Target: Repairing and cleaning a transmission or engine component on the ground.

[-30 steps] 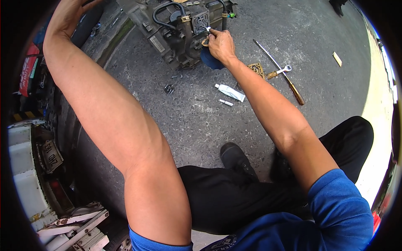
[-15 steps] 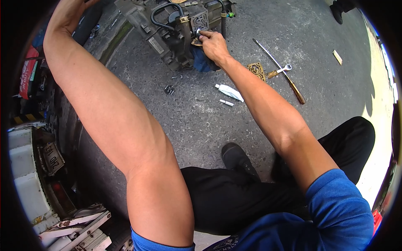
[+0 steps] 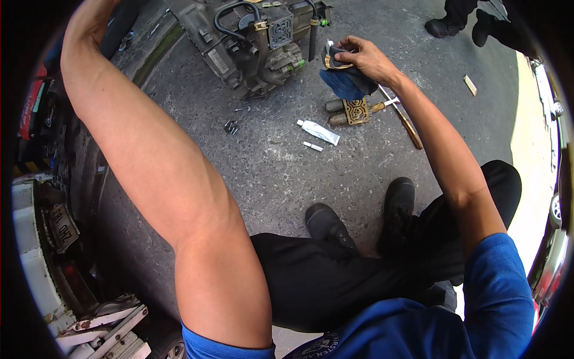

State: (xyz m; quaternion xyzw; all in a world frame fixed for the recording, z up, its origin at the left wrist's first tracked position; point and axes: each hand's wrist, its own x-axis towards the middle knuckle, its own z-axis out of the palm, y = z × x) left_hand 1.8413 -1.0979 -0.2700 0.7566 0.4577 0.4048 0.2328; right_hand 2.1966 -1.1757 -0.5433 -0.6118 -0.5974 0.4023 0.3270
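My right hand [image 3: 366,58] is closed on a bundled dark blue rag [image 3: 345,82]; a tan-edged dark piece and a small white tip show at its top. It is held above the ground, right of a greasy metal gearbox [image 3: 239,54] with black hoses. On the gearbox, a grey plate [image 3: 280,32] with maze-like channels lies bare. Below the rag lies a metal part with two cylinders and a tan channelled face [image 3: 356,111]. At the upper left edge, the back of my left hand [image 3: 94,24] shows, while its fingers are out of the picture.
A white squeeze tube [image 3: 318,131], a small white stick-like piece [image 3: 312,146] and several dark bolts [image 3: 231,127] lie on the ground. A long wood-handled screwdriver [image 3: 412,134] crosses a ratchet. Other people's shoes [image 3: 442,27] stand at upper right. A white vehicle [image 3: 33,239] is at left.
My right hand has drawn away from the gearbox's channelled plate, rightward with the rag, uncovering the plate. Another shoe has come into view at upper right. My left arm has hardly moved.
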